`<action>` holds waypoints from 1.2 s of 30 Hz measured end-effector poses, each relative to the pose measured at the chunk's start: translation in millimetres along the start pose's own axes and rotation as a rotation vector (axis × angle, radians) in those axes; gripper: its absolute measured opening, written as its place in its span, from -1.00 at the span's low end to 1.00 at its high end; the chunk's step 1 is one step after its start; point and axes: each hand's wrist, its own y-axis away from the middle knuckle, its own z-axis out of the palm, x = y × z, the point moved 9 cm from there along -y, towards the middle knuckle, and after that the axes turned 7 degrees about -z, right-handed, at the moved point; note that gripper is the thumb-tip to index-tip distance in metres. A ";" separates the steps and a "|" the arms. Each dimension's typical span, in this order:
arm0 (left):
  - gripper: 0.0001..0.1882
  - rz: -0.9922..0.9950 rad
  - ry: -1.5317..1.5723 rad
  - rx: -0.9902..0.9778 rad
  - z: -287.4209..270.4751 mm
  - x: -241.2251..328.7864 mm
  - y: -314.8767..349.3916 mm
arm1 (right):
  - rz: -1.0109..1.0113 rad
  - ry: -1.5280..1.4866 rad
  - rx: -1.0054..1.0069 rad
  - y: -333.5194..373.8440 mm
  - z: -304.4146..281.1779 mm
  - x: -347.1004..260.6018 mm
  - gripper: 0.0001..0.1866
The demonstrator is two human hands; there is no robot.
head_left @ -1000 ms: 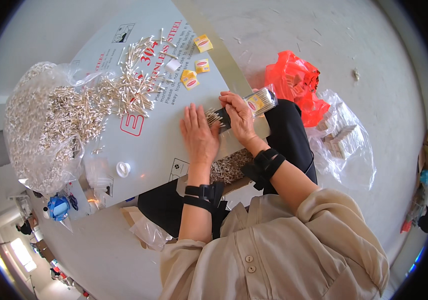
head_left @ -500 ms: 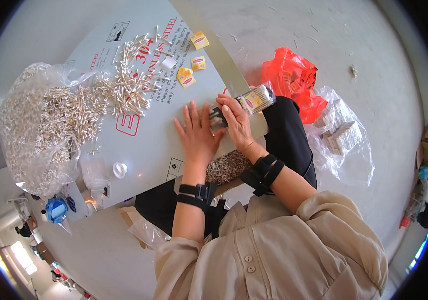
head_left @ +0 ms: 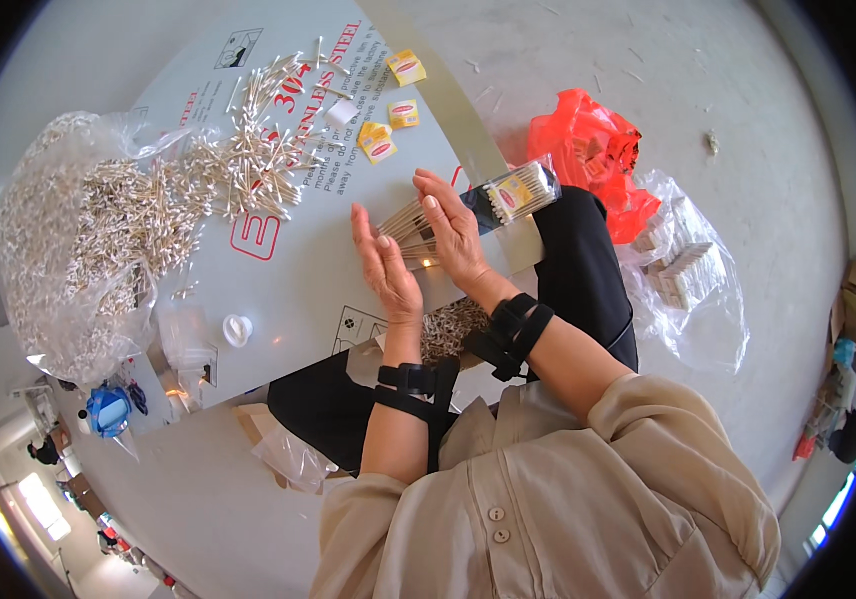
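Observation:
A loose bundle of cotton swabs [head_left: 410, 226] lies on the sheet-covered table between my two hands. My left hand [head_left: 385, 272] stands on edge at the bundle's left end, fingers stretched out, palm toward the swabs. Facing it, my right hand [head_left: 456, 232] is at the other end, its fingers straight and the thumb raised. Neither hand wraps round the swabs. Just right of my right hand lies a clear pack of cotton swabs [head_left: 520, 193] with a yellow label, at the table edge by my leg.
A big clear bag [head_left: 28, 240] spills a heap of swabs [head_left: 138, 225] across the table's left. Several folded yellow cards [head_left: 378, 142] lie at the far edge; a white round cap [head_left: 237, 330] is near left. Right, on the floor, are a red bag [head_left: 580, 140] and a clear bag [head_left: 713, 309].
My left hand has turned from flat, palm down, to on edge and shifted slightly. The swabs between my hands now show plainly. My right hand has moved slightly left.

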 end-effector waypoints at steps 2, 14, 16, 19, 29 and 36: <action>-0.45 0.017 0.062 0.074 -1.5 0.8 0.7 | 0.004 0.019 0.013 -0.9 -1.9 2.3 -0.66; -0.85 0.247 -0.904 -0.244 14.9 33.1 -22.1 | -0.016 0.082 0.037 -3.9 -24.4 -1.4 -0.74; -0.84 0.261 -0.839 -0.255 12.3 35.5 -27.1 | -0.002 0.069 0.041 -3.5 -25.4 0.3 -0.75; -0.87 0.216 -0.708 -0.261 6.6 38.6 -43.2 | -0.007 0.061 0.045 -4.5 -25.4 1.9 -0.75; -0.95 -0.089 -0.559 -0.340 14.5 24.9 -65.9 | 0.072 0.146 0.096 -3.4 -31.1 6.3 -0.77; -0.94 -0.023 -0.378 -0.267 17.8 54.4 -35.3 | 0.635 -0.265 0.063 2.0 -15.0 7.4 -0.85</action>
